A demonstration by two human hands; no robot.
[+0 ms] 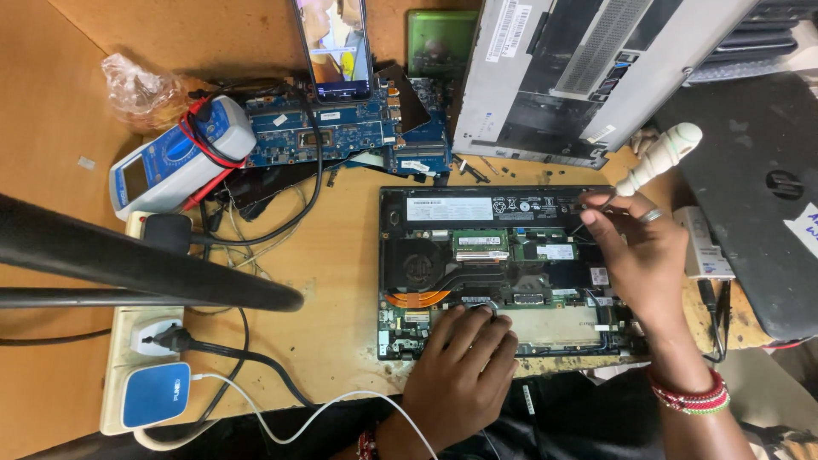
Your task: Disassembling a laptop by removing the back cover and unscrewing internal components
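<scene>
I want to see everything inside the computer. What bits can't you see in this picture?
- Head view: the left hand covers the lower middle of the opened laptop.
- Head view: the right hand hides the laptop's right side and the screwdriver tip.
- Head view: the phone is cut off by the top edge.
- Head view: board parts are too small to tell apart.
</scene>
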